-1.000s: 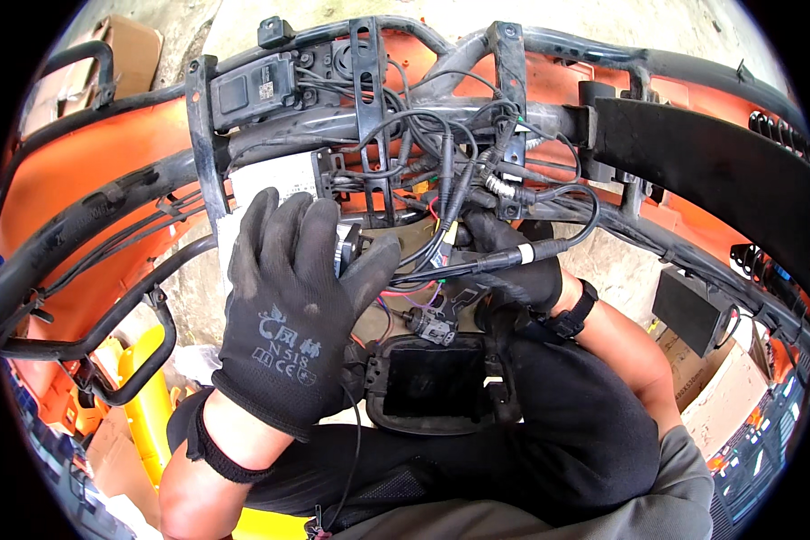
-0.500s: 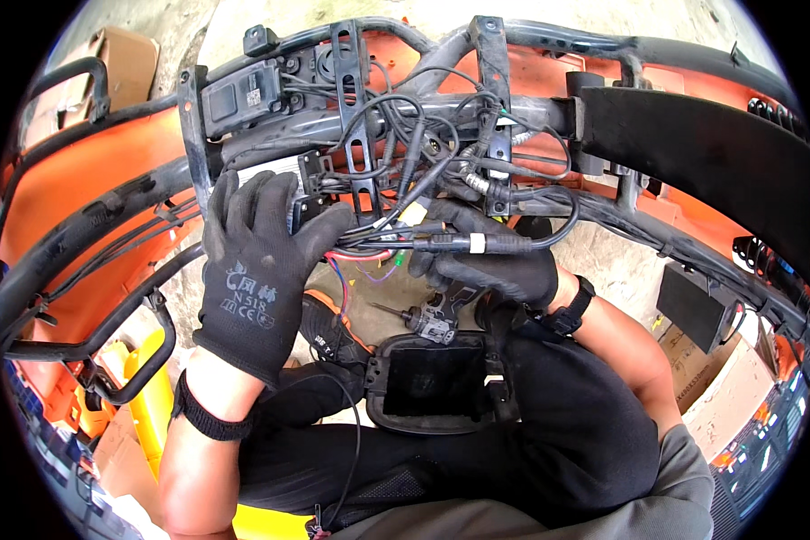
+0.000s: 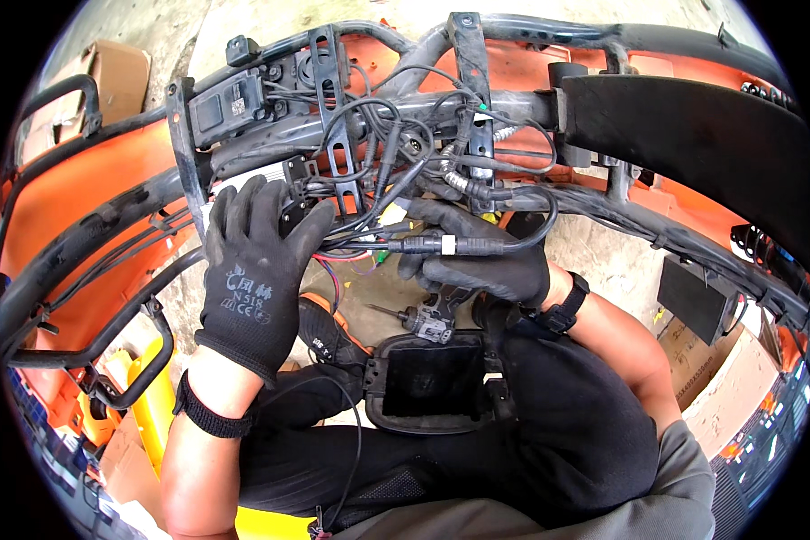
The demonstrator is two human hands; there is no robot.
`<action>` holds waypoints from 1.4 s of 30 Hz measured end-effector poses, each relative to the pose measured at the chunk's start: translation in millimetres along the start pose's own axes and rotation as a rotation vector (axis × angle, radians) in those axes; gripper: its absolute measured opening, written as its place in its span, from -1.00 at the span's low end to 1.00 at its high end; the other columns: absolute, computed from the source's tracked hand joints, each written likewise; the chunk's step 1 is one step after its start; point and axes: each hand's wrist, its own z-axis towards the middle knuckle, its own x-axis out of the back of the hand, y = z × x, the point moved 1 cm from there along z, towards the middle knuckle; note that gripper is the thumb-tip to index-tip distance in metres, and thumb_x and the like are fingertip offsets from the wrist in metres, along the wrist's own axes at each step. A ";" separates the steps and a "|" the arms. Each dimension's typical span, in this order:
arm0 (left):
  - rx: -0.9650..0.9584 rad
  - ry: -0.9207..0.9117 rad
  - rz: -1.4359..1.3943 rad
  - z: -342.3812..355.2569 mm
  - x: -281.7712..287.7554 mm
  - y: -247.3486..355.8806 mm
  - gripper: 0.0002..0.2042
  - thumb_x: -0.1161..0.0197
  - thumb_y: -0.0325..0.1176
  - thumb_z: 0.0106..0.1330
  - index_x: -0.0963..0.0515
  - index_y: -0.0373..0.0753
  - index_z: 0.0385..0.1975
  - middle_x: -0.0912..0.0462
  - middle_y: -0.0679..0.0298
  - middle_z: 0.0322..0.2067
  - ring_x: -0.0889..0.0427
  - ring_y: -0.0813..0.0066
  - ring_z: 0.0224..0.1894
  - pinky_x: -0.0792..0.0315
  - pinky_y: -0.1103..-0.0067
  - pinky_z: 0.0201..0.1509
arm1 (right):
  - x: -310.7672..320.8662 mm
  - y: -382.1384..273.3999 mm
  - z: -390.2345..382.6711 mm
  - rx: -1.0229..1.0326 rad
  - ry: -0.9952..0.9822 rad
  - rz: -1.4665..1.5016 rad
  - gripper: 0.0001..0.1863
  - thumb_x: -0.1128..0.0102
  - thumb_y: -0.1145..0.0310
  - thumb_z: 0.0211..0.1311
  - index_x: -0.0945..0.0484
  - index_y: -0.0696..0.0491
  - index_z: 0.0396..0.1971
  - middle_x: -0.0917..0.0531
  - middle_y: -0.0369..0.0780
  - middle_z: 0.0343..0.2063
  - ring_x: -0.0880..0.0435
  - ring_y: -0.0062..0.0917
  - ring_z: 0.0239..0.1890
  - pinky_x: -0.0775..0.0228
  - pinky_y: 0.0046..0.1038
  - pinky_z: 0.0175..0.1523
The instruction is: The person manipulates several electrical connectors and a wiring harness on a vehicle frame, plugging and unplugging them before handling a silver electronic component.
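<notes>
Black knit-and-coated gloves cover both hands. The left hand (image 3: pixel 256 265) lies over a silver metal box (image 3: pixel 263 171) mounted at the left of the frame, its fingers together on the near part of the box and its thumb held apart to the right, beside the box's black connector end; whether it grips the box cannot be told. The right hand (image 3: pixel 490 261) is at the near side of a tangle of black cables, its fingers bent and pointing left. A thick black cable with a white band (image 3: pixel 447 245) passes across the back of these fingers, and it cannot be seen whether they close on any wire. A yellow tag (image 3: pixel 392 214) sits among the wires just left of the right hand.

The dark tubular frame (image 3: pixel 135 193) runs from left to right over orange panels (image 3: pixel 72 229). Farther off than the silver box, a black module (image 3: pixel 229 106) sits beside a slotted metal bracket (image 3: pixel 340 148). Nearer, below the cables, a grey power driver (image 3: pixel 430 322) lies with its bit pointing left, just beyond a black rectangular compartment (image 3: pixel 376 400).
</notes>
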 end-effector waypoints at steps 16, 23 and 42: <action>-0.089 -0.018 -0.341 11.3 1.6 23.2 -0.40 -0.40 -0.51 0.02 -0.52 -0.18 0.18 -0.60 0.11 -0.09 -0.53 0.02 0.06 -0.27 0.08 0.36 | 10.3 11.1 -4.9 0.066 -0.053 -0.212 -0.18 -0.26 0.34 0.44 -0.03 0.12 0.55 -0.43 -0.12 0.35 -0.49 -0.52 0.24 -0.37 -0.41 0.33; -0.130 -0.075 -0.356 13.5 8.8 18.5 -0.48 -0.33 -0.56 0.04 -0.56 -0.17 0.10 -0.63 0.14 -0.12 -0.55 0.01 0.05 -0.32 0.13 0.28 | 13.1 6.9 -9.6 -0.079 0.008 -0.257 -0.22 -0.32 0.40 0.39 -0.15 0.14 0.52 -0.36 -0.14 0.36 -0.52 -0.59 0.11 -0.43 -0.43 0.23; -0.119 0.135 -0.334 28.1 46.7 16.0 -0.39 -0.30 -0.63 0.04 -0.53 -0.18 0.22 -0.59 0.13 -0.27 -0.58 0.04 -0.12 -0.40 0.12 0.29 | 7.6 7.4 -10.8 -0.055 -0.085 -0.065 -0.30 -0.26 0.23 0.42 -0.26 0.17 0.45 -0.58 -0.23 0.05 -0.52 -0.63 0.05 -0.42 -0.47 0.17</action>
